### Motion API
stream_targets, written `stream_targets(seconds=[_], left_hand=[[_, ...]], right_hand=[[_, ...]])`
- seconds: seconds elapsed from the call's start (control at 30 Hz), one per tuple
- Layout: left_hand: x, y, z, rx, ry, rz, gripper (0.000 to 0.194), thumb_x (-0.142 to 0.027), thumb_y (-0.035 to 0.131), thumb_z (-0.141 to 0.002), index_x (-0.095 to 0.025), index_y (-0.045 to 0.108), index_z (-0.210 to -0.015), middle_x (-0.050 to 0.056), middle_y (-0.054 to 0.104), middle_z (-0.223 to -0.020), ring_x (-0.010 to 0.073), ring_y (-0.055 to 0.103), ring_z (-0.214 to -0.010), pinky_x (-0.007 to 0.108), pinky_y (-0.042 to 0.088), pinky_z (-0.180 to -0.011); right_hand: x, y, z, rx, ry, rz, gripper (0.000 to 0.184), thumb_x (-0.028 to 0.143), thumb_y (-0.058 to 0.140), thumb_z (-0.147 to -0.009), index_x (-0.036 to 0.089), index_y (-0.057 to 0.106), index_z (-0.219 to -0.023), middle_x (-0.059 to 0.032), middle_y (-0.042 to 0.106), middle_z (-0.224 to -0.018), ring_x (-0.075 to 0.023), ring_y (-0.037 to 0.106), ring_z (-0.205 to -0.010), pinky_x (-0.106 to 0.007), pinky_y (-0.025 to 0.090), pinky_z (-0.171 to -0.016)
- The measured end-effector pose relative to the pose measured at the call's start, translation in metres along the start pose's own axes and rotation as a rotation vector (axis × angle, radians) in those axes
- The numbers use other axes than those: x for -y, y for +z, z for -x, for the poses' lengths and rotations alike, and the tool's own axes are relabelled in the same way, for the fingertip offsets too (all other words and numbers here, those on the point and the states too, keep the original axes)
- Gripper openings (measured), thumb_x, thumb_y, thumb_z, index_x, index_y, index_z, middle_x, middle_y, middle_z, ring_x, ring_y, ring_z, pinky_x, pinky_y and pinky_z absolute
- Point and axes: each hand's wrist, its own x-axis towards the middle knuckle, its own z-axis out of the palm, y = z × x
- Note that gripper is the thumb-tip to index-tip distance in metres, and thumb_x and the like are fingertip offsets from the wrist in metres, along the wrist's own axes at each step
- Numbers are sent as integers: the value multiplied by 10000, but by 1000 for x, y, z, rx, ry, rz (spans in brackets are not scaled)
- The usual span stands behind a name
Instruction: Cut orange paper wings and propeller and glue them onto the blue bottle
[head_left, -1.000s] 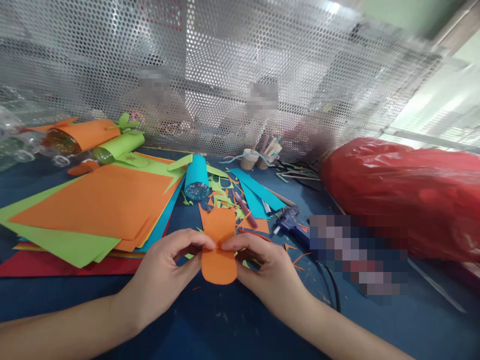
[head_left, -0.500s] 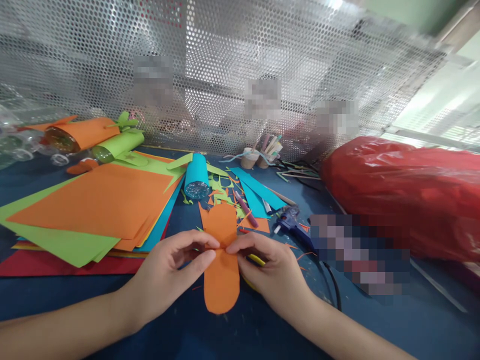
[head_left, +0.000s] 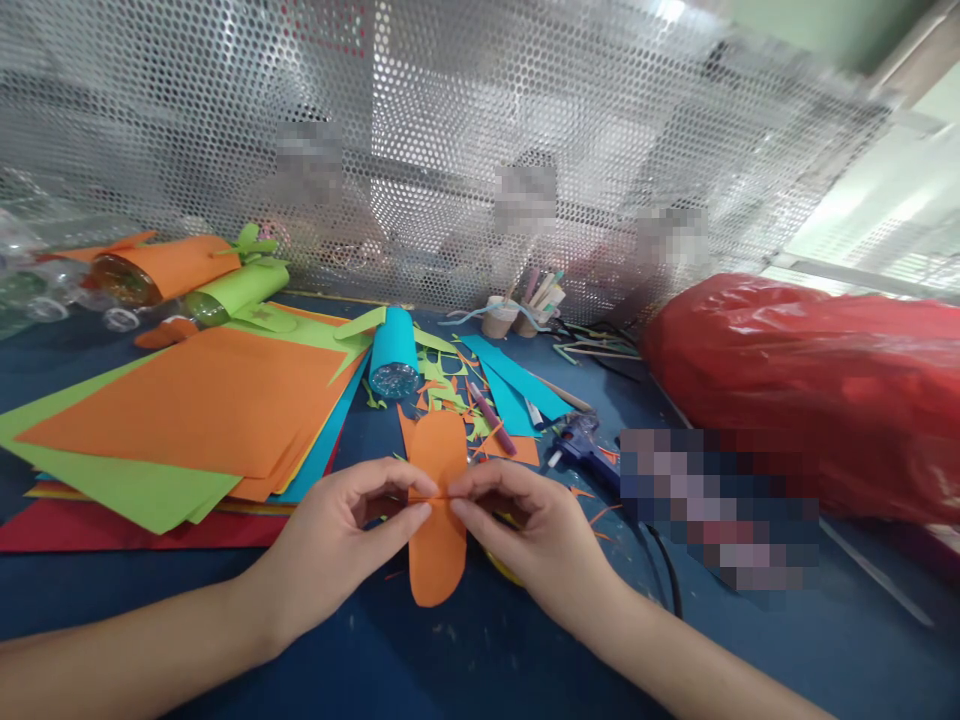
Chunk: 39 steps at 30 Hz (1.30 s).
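Pinching orange paper strip (head_left: pixel 438 545) with left hand (head_left: pixel 322 540) and right hand (head_left: pixel 561 532) at crease, sensibly: probably light, easily bent beyond grip.

The left hand (head_left: pixel 337 525) and right hand (head_left: pixel 540 520) cover the orange cutout's (head_left: pixel 437 555) middle edges. A yellow thing (head_left: pixel 504 571) behind the right hand is mostly hidden. Clear bottles (head_left: pixel 30 285) at far left are blurred and cut off; the red bag (head_left: pixel 810 390) leaves the frame at right. Upper centre, people (head_left: pixel 349 225) behind the perforated panel (head_left: pixel 465 90) are indistinct.
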Motion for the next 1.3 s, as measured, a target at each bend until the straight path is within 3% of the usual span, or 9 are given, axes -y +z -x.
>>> stream_targets(seconds=[0.37,0.6,0.8,1.0,1.1,1.3], left_hand=[[-6,2,0,16,5,-29,97,-201,586,-824,-232,678,-824,-15,705,-843,150,653,-818,249,535,-778],[-7,-1,0,-20,-3,1,233,-169,510,-853,-270,720,-859,-25,730,-902,154,674,-865,240,544,-791],[-2,0,-1,-9,-40,78,200,-160,586,-807,-280,725,-886,-33,742,-936,150,678,-899,235,539,-814],[-7,-1,-2,-37,-121,216,107,-257,687,-769,-234,710,-872,-15,732,-848,147,677,-804,248,553,-757],[-10,-2,-3,-61,-169,207,111,-277,690,-773,-212,709,-861,-11,723,-820,138,676,-746,250,556,-736],[-6,-1,-6,-5,-140,208,86,-246,646,-815,-199,704,-857,-12,719,-757,140,670,-715,273,560,-736]], right_hand=[[8,0,2,-9,-31,92,95,132,582,-782,202,645,-796,-3,669,-730,-133,632,-662,-233,519,-629],[3,-2,-2,22,94,-46,101,223,564,-806,200,656,-843,-12,668,-725,-141,632,-660,-247,512,-616],[3,-6,-6,28,190,-173,146,223,532,-787,205,670,-832,-15,675,-744,-122,605,-635,-230,493,-587],[0,-6,-5,105,134,-255,154,178,595,-761,223,675,-884,-14,681,-853,-123,631,-697,-235,519,-635],[-2,-4,-5,138,147,-272,151,252,675,-771,212,663,-916,-4,646,-827,-109,606,-653,-221,514,-593],[-4,-1,-7,80,258,-318,322,469,749,-721,203,609,-840,30,615,-684,-108,601,-583,-232,526,-566]])
